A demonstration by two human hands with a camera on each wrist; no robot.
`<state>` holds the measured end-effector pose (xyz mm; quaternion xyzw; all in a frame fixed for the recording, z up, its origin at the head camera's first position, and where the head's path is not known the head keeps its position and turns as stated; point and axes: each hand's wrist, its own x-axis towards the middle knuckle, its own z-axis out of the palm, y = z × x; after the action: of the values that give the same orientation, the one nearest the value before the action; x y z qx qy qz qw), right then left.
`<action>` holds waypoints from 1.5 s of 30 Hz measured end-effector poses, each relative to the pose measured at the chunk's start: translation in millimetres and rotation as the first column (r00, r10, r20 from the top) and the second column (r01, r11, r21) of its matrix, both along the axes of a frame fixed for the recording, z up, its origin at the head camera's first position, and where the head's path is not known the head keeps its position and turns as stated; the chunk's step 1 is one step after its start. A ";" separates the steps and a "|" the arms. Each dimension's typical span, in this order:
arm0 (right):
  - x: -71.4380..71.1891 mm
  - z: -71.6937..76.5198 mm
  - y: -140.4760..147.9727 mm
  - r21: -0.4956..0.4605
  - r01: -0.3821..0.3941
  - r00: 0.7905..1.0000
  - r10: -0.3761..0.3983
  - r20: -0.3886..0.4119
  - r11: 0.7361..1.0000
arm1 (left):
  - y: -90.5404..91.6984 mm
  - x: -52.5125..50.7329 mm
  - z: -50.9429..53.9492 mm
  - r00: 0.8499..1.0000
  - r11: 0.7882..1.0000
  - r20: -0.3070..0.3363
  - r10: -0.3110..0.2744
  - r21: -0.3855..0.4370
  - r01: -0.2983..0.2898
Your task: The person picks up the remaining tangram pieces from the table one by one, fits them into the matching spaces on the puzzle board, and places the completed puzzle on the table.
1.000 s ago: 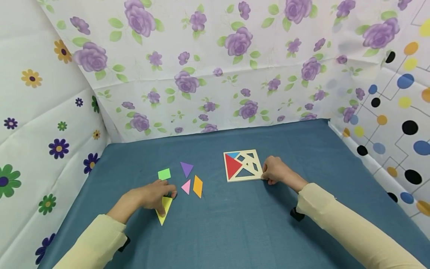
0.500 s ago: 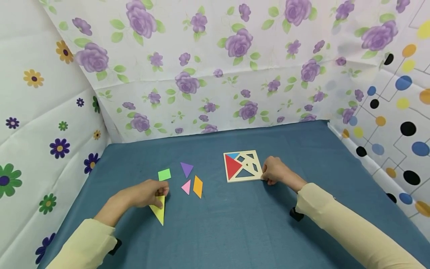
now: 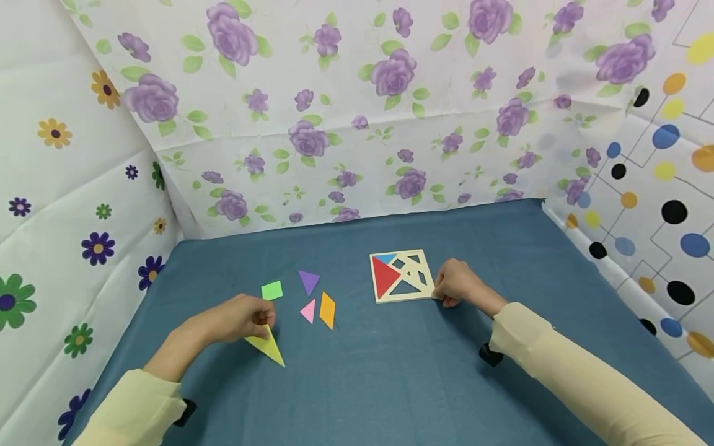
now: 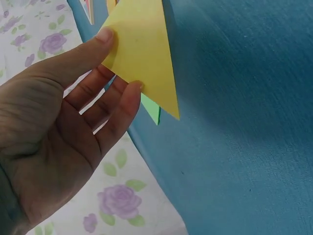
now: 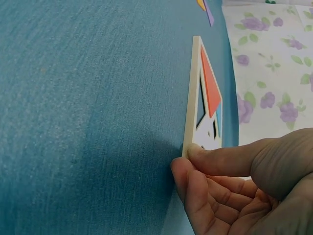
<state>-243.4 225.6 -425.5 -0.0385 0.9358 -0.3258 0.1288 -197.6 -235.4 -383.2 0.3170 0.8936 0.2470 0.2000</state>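
Note:
My left hand (image 3: 240, 319) pinches a yellow triangle (image 3: 270, 348) between thumb and fingers, tilted above the cloth with one point toward the lower right. In the left wrist view the thumb lies on the face of this yellow triangle (image 4: 142, 49). At the right, my right hand (image 3: 457, 284) grips the near right corner of a pale tangram tray (image 3: 404, 299), thumb on top in the right wrist view. A red triangle (image 3: 385, 277) and a blue triangle (image 3: 383, 257) sit in the tray's slots; its other slots show the cloth through them.
Between the hands, loose on the blue cloth (image 3: 368, 384), lie a green square (image 3: 272, 290), a purple triangle (image 3: 309, 282), a pink triangle (image 3: 308, 311) and an orange parallelogram (image 3: 327, 310). A floral sheet (image 3: 357, 155) hangs behind the table.
My left hand has picked up the yellow triangle, drawn it slightly left and turned it, so its lower point swings rightward. My right hand and the tray stay put.

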 end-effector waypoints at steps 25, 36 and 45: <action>4.0 -0.5 2.6 -0.046 0.053 0.997 -0.050 0.055 0.998 | 54.4 -5.5 23.0 0.959 0.986 -0.257 0.117 0.144 -0.082; 1.8 2.6 1.1 -0.023 0.040 0.996 -0.038 0.084 0.999 | 96.7 -17.8 28.2 0.962 0.981 -0.241 0.130 0.175 -0.088; -0.6 2.5 -0.3 0.019 0.057 0.992 -0.059 0.112 0.998 | 126.2 -25.6 25.5 0.953 0.972 -0.256 0.161 0.206 -0.109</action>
<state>-244.0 225.3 -423.0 0.0083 0.9303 -0.3238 0.1722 -223.2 -109.1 -357.7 0.3033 0.9045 0.2985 0.0271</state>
